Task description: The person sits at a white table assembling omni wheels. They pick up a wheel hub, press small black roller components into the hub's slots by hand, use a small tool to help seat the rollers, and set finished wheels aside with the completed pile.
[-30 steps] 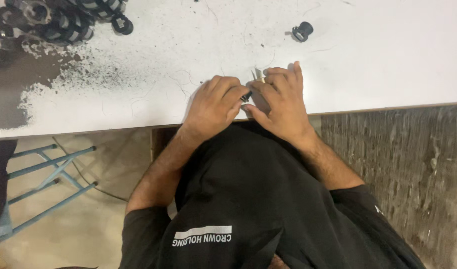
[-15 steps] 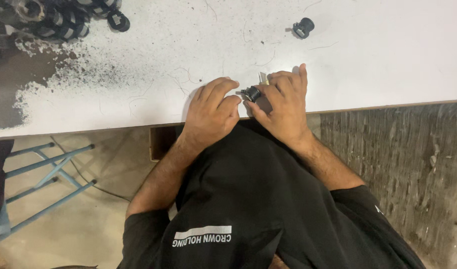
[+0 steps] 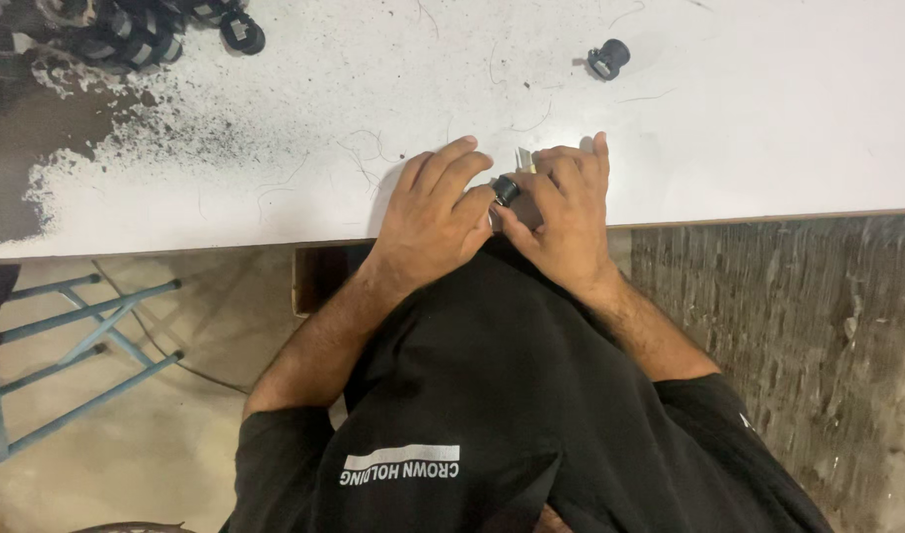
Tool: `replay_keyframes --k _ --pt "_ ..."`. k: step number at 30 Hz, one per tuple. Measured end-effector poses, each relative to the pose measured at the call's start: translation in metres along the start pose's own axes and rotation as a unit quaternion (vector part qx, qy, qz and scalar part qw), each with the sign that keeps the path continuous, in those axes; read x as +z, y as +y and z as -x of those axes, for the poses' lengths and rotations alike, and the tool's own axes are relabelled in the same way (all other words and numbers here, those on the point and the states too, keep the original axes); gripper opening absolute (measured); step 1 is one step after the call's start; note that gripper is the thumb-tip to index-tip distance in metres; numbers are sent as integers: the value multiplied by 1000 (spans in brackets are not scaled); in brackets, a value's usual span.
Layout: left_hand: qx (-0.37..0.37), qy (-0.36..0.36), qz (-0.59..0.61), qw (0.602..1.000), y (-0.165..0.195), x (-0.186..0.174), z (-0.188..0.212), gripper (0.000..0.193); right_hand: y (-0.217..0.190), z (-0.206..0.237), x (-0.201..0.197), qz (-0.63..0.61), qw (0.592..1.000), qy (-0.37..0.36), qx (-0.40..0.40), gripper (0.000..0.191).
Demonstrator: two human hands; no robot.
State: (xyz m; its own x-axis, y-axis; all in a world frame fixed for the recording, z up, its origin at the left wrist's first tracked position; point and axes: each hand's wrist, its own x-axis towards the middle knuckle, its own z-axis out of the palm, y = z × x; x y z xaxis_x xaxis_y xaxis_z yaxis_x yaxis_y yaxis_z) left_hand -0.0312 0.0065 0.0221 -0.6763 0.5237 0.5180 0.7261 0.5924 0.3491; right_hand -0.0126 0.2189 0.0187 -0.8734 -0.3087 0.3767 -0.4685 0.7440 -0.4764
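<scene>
Both of my hands rest together at the near edge of a white table (image 3: 768,128). My left hand (image 3: 428,212) and my right hand (image 3: 566,212) pinch a small black round part (image 3: 505,190) between their fingertips. A thin pale metal piece (image 3: 524,158) sticks up just beyond the part, by my right index finger. What lies under my palms is hidden. Further back on the table, apart from my hands, lies a second small black round part (image 3: 608,57).
A heap of several black ring-shaped parts (image 3: 127,35) lies at the table's far left, beside a dark dusty stain (image 3: 38,168). A blue metal frame (image 3: 87,326) stands on the floor at the left. Rough grey flooring (image 3: 798,336) is at the right.
My hands have stayed at the table edge. The fingers have shifted a little, and the black part now shows between the fingertips.
</scene>
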Motion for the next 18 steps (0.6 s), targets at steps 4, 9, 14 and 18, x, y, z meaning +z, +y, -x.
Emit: replay_keyframes --k 4,9,14,18 --pt "-9 22 -31 999 4 5 6 13 -2 -1 0 9 1000 -6 10 41" --pt "-48 49 11 998 9 5 11 20 0 6 -2 -3 1000 -2 16 51" --pt "-54 44 -40 997 12 13 13 26 10 25 0 -51 993 104 -33 28" --pt "-66 42 -74 994 12 17 18 20 13 34 12 -141 985 80 -52 32"
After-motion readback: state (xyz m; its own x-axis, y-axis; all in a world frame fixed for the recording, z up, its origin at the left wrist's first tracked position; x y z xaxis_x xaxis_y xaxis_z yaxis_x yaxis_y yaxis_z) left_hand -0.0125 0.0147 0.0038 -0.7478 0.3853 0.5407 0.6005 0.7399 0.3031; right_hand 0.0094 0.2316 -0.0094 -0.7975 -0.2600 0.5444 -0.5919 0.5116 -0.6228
